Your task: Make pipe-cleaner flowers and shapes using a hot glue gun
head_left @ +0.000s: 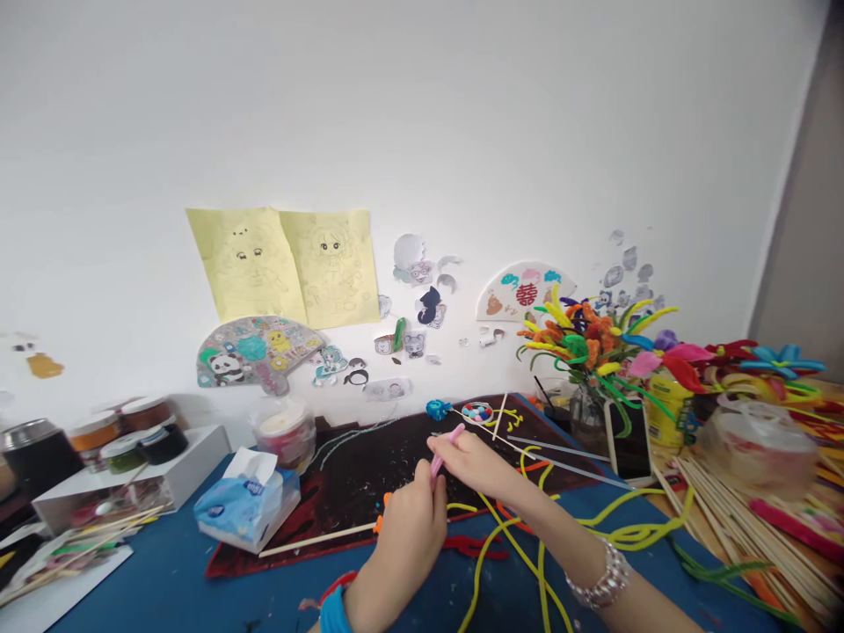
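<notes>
My left hand (410,527) and my right hand (475,462) meet over the dark mat, fingers closed. Between them is a slim pink thing (455,432), its kind unclear; both hands grip it, my fingers hiding much of it. A wooden stick (316,539) lies on the mat left of my left hand, with an orange fuzzy piece (384,510) at its end. Yellow pipe cleaners (491,554) trail under my right forearm, and red pipe cleaners (475,547) lie below my hands. Beyond my right hand are a blue fuzzy ball (438,409) and a dish of coloured pompoms (476,412).
A tissue pack (247,501) stands left on the blue table (164,589), near a white box (191,457) with jars on it. At right are a pipe-cleaner bouquet (586,338), an upright phone (629,444) and loose wooden sticks (745,519). A white wall rises behind.
</notes>
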### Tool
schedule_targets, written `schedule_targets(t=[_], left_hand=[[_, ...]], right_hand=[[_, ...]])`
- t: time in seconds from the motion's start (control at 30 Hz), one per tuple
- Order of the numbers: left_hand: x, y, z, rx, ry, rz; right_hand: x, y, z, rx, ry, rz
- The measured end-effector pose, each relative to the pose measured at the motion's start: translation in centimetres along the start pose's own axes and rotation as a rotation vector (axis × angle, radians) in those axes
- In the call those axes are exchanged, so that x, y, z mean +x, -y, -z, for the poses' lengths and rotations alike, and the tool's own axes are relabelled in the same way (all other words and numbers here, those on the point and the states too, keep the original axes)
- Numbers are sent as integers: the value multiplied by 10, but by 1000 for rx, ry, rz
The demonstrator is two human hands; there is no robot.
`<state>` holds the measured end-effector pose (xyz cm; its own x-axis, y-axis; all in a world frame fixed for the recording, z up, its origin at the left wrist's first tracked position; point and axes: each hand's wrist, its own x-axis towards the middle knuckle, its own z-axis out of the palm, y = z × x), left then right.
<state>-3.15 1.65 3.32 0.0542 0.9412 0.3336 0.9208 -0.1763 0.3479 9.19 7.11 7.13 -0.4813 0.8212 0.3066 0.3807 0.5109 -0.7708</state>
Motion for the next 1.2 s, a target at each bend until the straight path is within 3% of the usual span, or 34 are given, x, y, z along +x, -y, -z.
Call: schedule_targets(t=[0.1,0.2,0.33,0.47,0.63,0.8,0.9,1.1,1.2], left_hand=[[-1,0,-2,-35,-24,-61],[-1,3,-2,-103,-68,-145],[2,7,4,-78,-86,-193],[6,14,15,138,-133,-258],[10,21,18,412,-254,-375],[13,24,11,514,-340,-439],[15,27,7,511,-347,-449],[16,32,4,491,-311,-421],[17,32,6,472,-301,-395]], right_hand=[[4,-5,11,74,-81,-23],[5,-9,25,41,-93,45],[-1,-4,48,-97,101,182],[-11,4,65,-171,236,254],[-16,7,55,-192,94,206],[-9,3,38,-121,-91,126],[-4,1,37,64,-100,48],[3,-9,33,882,215,-177],[3,-14,30,1100,299,-198]])
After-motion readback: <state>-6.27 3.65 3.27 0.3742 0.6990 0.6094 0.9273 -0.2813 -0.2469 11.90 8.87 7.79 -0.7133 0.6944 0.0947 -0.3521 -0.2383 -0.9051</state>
